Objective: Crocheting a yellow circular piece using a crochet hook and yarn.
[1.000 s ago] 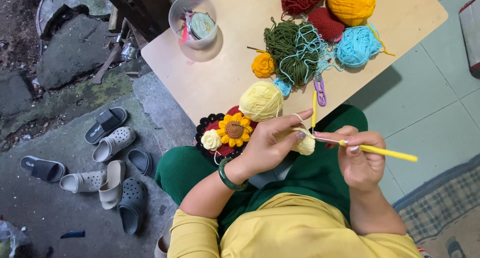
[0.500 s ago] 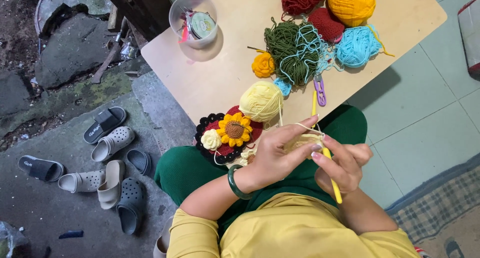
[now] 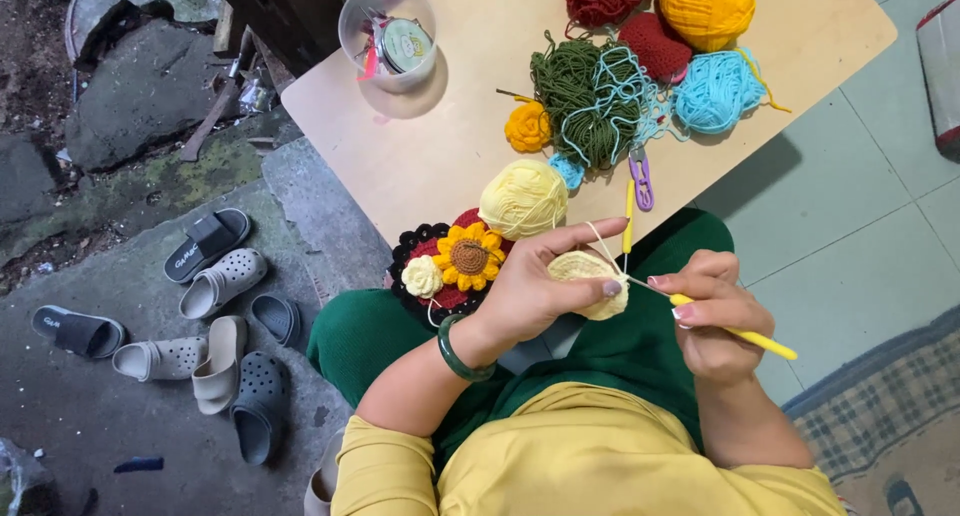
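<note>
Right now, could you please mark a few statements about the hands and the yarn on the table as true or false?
1. The right hand holds a yellow crochet hook. True.
2. The left hand holds a blue crocheted piece. False: it holds a pale yellow crocheted piece.
3. The pale yellow yarn ball sits at the table edge nearest the person. True.
4. The clear plastic cup lies tipped over on the floor. False: it stands upright on the table.

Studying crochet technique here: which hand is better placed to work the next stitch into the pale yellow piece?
Likely the right hand: it grips the yellow crochet hook, tip toward the pale yellow crochet piece, while the left hand is occupied pinching that piece.
</note>
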